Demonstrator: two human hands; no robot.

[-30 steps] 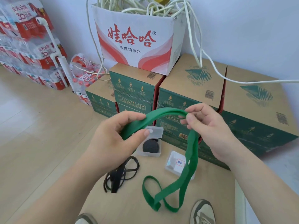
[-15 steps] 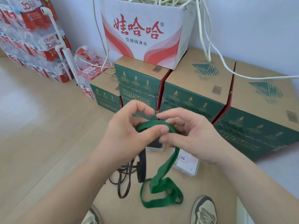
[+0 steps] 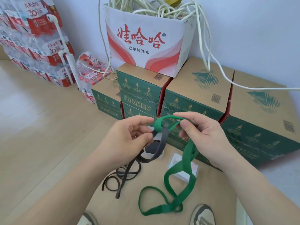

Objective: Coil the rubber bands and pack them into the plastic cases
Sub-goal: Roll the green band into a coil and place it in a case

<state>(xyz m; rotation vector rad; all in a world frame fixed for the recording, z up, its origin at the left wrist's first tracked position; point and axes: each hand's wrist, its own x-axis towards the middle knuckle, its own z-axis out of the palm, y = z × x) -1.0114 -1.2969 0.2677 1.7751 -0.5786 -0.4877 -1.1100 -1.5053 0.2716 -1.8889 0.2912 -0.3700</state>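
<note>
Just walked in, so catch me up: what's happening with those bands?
A person holds up a green rubber band, the left hand and right hand each pinching its upper end, apparently starting a coil; the rest trails onto the cardboard sheet. A dark grey band rises beside the left hand, possibly snagged. One plastic case already holds a coiled dark band; a second case lies beside it.

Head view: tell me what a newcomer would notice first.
A bright green rubber band is held between the left hand and right hand at centre, its tail looping down onto the cardboard. Behind, a red-and-white box stuffed with white cables sits atop green cartons.
</note>
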